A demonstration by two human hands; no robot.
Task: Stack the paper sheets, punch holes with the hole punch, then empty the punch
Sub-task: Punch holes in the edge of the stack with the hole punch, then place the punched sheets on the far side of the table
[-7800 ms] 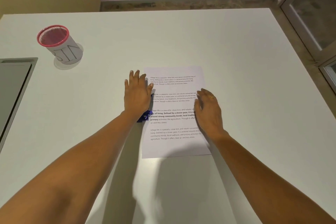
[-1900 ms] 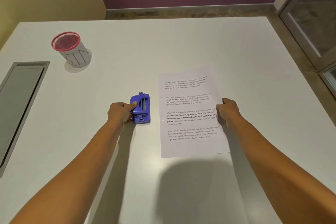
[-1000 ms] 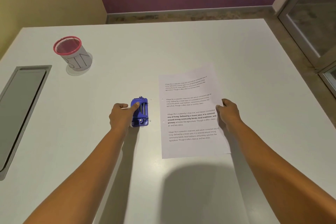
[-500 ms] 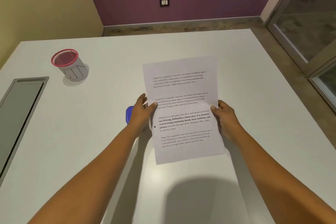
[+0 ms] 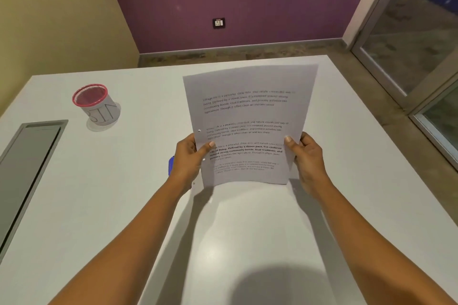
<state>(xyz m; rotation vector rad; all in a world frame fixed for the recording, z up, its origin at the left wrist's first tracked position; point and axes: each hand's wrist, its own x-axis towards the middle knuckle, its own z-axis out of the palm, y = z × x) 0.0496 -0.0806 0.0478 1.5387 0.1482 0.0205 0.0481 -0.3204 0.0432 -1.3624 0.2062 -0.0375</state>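
I hold the stack of printed paper sheets (image 5: pixel 247 116) up off the white table (image 5: pixel 247 230), tilted towards me. My left hand (image 5: pixel 189 160) grips its left edge and my right hand (image 5: pixel 307 156) grips its right edge. Two punched holes show along the left margin. The blue hole punch (image 5: pixel 171 166) lies on the table behind my left hand, and only a sliver of it shows. A tiny paper dot lies on the table near my left wrist.
A small white cup labelled BIN with a pink mesh rim (image 5: pixel 95 105) stands at the far left of the table. A grey recessed tray (image 5: pixel 27 168) runs along the left edge. A glass door is on the right.
My left hand let go of the hole punch and took the left edge of the paper. Both hands then lifted the sheets off the table and tilted them up.
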